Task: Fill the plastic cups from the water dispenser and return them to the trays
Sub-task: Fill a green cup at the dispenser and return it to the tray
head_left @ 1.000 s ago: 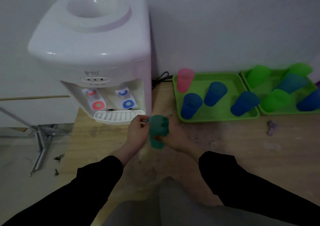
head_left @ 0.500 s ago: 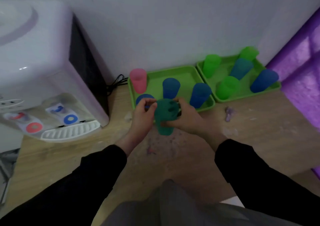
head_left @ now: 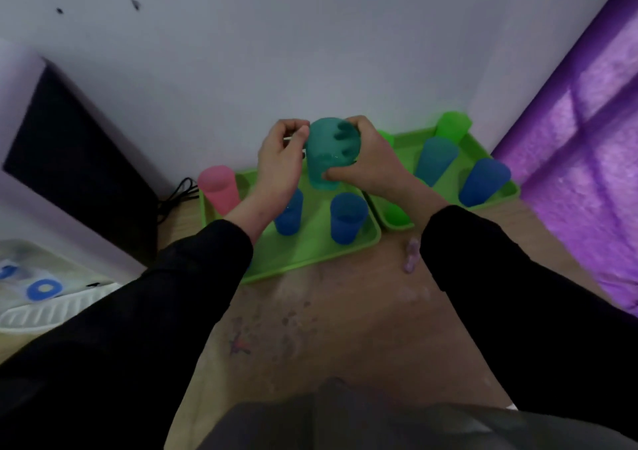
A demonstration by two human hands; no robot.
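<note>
My right hand (head_left: 373,163) grips a teal plastic cup (head_left: 326,153), fingers curled round its far side and thumb under its front. It hangs above the back of the left green tray (head_left: 310,259). My left hand (head_left: 281,163) is beside the cup with its thumb and fingertips touching the cup's left rim. On that tray stand a pink cup (head_left: 221,189) and two blue cups (head_left: 347,218). The right green tray (head_left: 497,194) carries blue, teal and green cups. The white water dispenser (head_left: 41,277) is at the far left.
A black power cord (head_left: 179,190) runs behind the dispenser. A small purple object (head_left: 411,259) lies on the wooden tabletop (head_left: 328,329) in front of the trays. A purple surface (head_left: 587,173) borders the right side. The white wall stands close behind the trays.
Both hands carried the teal cup from in front of the dispenser rightward and further back, over the left tray. My view swung right, so the dispenser slid to the left edge.
</note>
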